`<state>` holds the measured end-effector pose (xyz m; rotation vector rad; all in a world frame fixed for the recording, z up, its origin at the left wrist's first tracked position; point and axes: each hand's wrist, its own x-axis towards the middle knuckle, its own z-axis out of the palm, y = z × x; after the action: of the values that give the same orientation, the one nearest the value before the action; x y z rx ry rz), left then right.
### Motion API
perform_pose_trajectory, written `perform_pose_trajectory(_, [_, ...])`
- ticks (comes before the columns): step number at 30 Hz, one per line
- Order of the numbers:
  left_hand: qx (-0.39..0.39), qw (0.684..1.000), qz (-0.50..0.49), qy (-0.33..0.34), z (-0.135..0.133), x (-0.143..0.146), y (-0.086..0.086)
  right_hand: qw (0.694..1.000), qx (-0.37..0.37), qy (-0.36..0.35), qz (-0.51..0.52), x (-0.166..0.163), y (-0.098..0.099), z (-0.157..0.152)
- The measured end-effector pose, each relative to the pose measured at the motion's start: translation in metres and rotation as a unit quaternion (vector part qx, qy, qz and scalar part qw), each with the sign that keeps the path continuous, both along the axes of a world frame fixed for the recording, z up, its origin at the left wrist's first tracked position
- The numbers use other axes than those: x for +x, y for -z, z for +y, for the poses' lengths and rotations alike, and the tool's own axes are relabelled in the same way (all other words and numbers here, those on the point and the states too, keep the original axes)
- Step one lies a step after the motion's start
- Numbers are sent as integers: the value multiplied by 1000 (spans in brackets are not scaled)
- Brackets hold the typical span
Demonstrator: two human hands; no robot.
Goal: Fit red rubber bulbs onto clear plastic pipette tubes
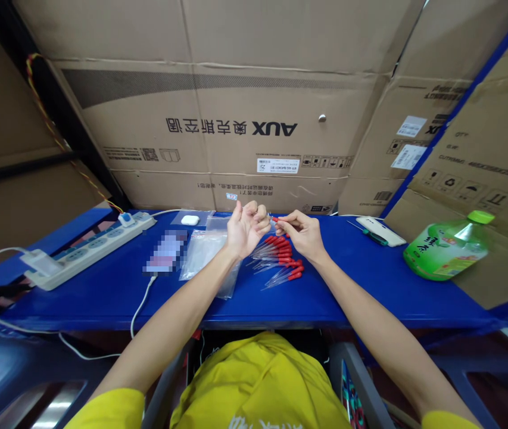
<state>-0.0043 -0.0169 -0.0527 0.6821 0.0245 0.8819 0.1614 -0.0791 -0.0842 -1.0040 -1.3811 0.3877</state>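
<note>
My right hand (304, 233) pinches a glass dropper by its red rubber bulb (275, 219), above the table. Close by on the left, my left hand (248, 231) is turned palm up with its fingers curled in and the thumb sticking up. What its fingers hold, if anything, is hidden, though clear material shows between the two hands. Below them a pile of droppers (280, 245) lies on the blue table (325, 301), red bulbs toward the right and thin clear tips toward the left. Clear plastic bags (206, 255) lie beside my left forearm.
On the left are a phone (165, 251) with a white cable, a white earbud case (190, 220) and a power strip (97, 245). To the right lie a green screwdriver (374, 236), a white flat object (381, 229) and a green-labelled bottle (448, 247). Cardboard (236, 89) walls the back.
</note>
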Motion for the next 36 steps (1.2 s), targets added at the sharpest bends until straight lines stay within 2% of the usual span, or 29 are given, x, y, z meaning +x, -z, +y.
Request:
perform_pose_trajectory(9, [-21,999,-19,24,-3,1,2,996,34,27,-74,2,1,-2])
perform_pose_trajectory(17, [-11,1000,-20,3,-8,7,2,995,52,62,-53,4,3,3])
perform_pose_trajectory(24, [16,995,61,-77,9,10,12,994,18,86,-71,16,3,9])
perform_pose_trajectory(29, [6,985,97,-142,19,9,16,996,0,67,-61,22,2,11])
perform_pose_trajectory(36, [71,970,123,-199,21,13,24,999,10,36,-27,23,-1,10])
